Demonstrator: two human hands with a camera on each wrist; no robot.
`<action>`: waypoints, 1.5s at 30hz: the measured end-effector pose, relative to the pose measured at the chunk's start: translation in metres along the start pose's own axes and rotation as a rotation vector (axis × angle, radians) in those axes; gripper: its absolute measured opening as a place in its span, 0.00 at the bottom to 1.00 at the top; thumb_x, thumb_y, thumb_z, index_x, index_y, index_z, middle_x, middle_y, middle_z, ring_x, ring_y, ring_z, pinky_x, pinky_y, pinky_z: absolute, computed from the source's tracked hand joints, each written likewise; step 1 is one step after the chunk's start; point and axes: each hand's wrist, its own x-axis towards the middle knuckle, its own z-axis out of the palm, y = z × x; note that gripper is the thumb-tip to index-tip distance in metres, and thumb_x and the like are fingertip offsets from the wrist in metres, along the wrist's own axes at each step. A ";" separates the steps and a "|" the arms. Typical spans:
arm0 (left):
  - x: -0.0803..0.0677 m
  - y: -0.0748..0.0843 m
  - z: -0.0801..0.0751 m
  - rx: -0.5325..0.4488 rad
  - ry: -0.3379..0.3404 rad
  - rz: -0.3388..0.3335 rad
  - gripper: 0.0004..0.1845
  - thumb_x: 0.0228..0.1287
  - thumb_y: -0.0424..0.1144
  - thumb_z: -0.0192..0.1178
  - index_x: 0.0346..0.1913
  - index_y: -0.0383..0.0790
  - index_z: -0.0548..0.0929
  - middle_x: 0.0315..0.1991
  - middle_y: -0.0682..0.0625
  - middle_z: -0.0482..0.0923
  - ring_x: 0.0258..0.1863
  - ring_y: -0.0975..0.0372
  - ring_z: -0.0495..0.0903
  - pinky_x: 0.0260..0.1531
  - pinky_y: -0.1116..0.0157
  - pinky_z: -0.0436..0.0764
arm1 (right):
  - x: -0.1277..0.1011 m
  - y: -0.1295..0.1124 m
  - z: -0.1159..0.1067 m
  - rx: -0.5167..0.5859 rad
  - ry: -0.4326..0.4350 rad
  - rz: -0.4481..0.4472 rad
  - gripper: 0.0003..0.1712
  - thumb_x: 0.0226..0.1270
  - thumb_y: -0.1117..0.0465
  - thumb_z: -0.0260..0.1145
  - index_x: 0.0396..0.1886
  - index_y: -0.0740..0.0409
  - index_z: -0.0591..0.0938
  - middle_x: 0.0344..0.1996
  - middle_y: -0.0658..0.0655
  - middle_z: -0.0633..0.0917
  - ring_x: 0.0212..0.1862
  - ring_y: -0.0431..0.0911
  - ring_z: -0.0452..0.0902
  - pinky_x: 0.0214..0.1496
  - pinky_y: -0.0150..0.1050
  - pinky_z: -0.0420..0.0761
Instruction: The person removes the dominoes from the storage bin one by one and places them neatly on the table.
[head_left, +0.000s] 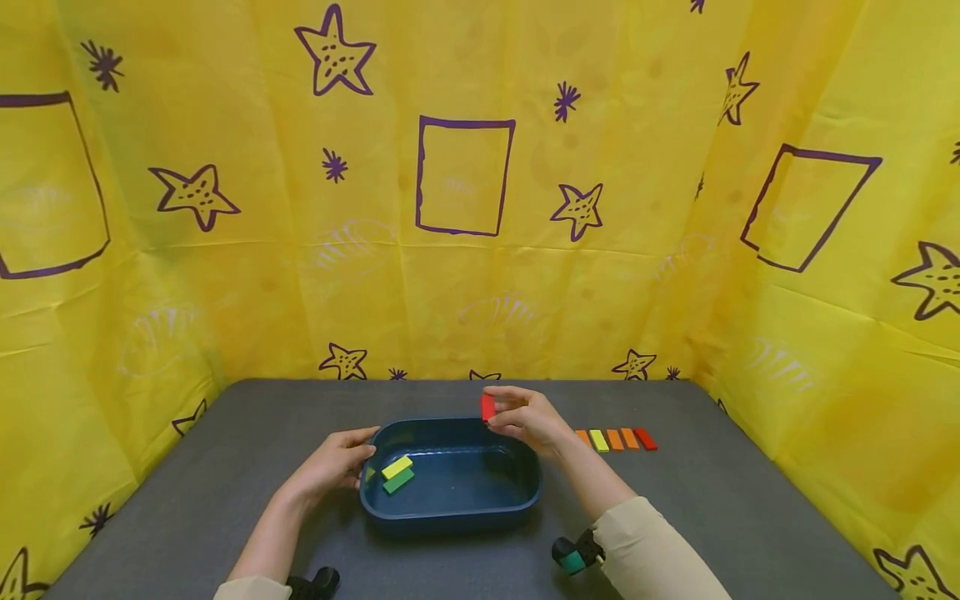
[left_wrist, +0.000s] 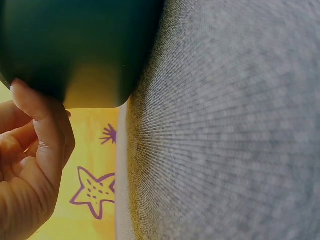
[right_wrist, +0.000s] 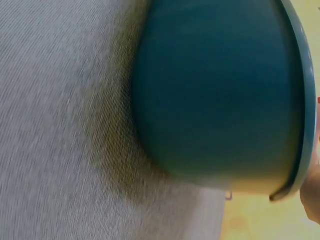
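A dark blue oval-cornered tub (head_left: 453,523) stands on the table. My left hand (head_left: 333,463) grips its left end, with the thumb at the rim; the left wrist view shows these fingers (left_wrist: 47,137) against the tub's side. Above the tub's far right rim, my right hand (head_left: 531,422) pinches a small red block (head_left: 488,407) between thumb and fingers. Inside the tub, at the left, a yellow block (head_left: 397,467) lies beside a green block (head_left: 399,481). The tub's wall (right_wrist: 215,95) hides most of the right hand in the right wrist view.
Right of the tub, several flat blocks lie in a row on the dark grey table (head_left: 705,517), among them a yellow one (head_left: 598,441) and a red one (head_left: 646,439); the right forearm partly covers the row's left end. Yellow patterned cloth (head_left: 465,308) surrounds the table.
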 end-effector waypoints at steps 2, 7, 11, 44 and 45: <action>0.000 -0.001 0.000 0.003 -0.002 -0.002 0.28 0.75 0.34 0.46 0.74 0.28 0.59 0.40 0.41 0.78 0.27 0.60 0.75 0.27 0.67 0.79 | -0.001 0.001 -0.005 -0.002 0.001 -0.009 0.33 0.61 0.74 0.64 0.69 0.63 0.72 0.49 0.63 0.78 0.45 0.45 0.83 0.51 0.36 0.85; 0.001 -0.001 -0.001 0.001 -0.012 0.005 0.28 0.75 0.34 0.46 0.74 0.27 0.59 0.38 0.42 0.78 0.27 0.60 0.75 0.27 0.67 0.79 | -0.004 0.002 -0.020 0.002 0.025 -0.018 0.34 0.61 0.74 0.65 0.69 0.62 0.72 0.47 0.61 0.81 0.45 0.45 0.83 0.49 0.34 0.85; 0.001 0.000 -0.001 -0.015 -0.020 0.009 0.28 0.75 0.32 0.45 0.74 0.26 0.58 0.35 0.43 0.77 0.25 0.62 0.74 0.26 0.68 0.78 | -0.007 0.003 -0.033 -0.018 0.076 -0.015 0.35 0.60 0.74 0.65 0.69 0.61 0.72 0.47 0.60 0.81 0.43 0.44 0.84 0.48 0.34 0.85; 0.002 -0.001 -0.001 -0.012 -0.011 0.008 0.28 0.74 0.32 0.46 0.73 0.26 0.60 0.36 0.42 0.78 0.26 0.61 0.75 0.26 0.68 0.79 | -0.053 0.029 -0.160 0.001 0.324 0.057 0.37 0.64 0.68 0.67 0.72 0.69 0.66 0.53 0.52 0.82 0.42 0.34 0.84 0.55 0.34 0.83; 0.002 -0.001 -0.001 -0.013 -0.011 0.009 0.28 0.74 0.32 0.46 0.73 0.26 0.59 0.36 0.42 0.78 0.26 0.61 0.75 0.26 0.68 0.79 | -0.055 0.030 -0.164 0.012 0.333 0.057 0.36 0.64 0.68 0.67 0.71 0.69 0.66 0.55 0.53 0.81 0.41 0.34 0.84 0.55 0.34 0.83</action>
